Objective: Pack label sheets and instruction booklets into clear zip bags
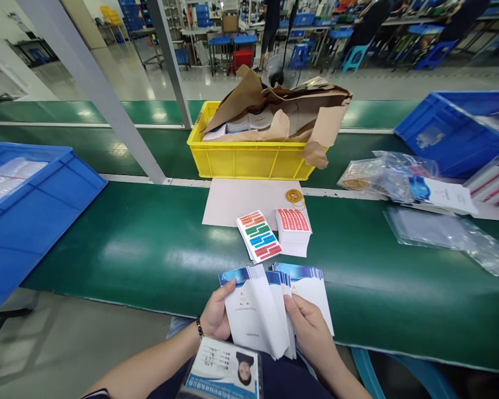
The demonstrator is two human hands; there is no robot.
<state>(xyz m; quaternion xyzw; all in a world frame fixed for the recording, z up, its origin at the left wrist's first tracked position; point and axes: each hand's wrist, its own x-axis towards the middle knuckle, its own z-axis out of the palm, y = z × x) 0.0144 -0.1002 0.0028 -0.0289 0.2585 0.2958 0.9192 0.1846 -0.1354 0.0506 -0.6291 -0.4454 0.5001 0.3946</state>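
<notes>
My left hand (217, 317) grips the left side of a stack of white booklets with blue tops (258, 310), thumb lying across the front cover. Closed on the stack's right part, my right hand (310, 327) has its fingers between the fanned booklets. The stack is held over the near edge of the green belt (149, 249). Just beyond it lie two piles of sticker sheets: one with red, green and blue labels (259, 236), one with red labels (293, 227). A white sheet (241, 199) with rubber bands (295, 197) lies behind them.
A yellow crate (245, 160) lined with brown paper holds more booklets. Blue crates stand at the left (29, 210) and far right (453, 133). Clear plastic bags (441, 233) and printed cards lie at the right. A grey post (108, 111) slants up at the left. An ID badge (222, 371) hangs near my chest.
</notes>
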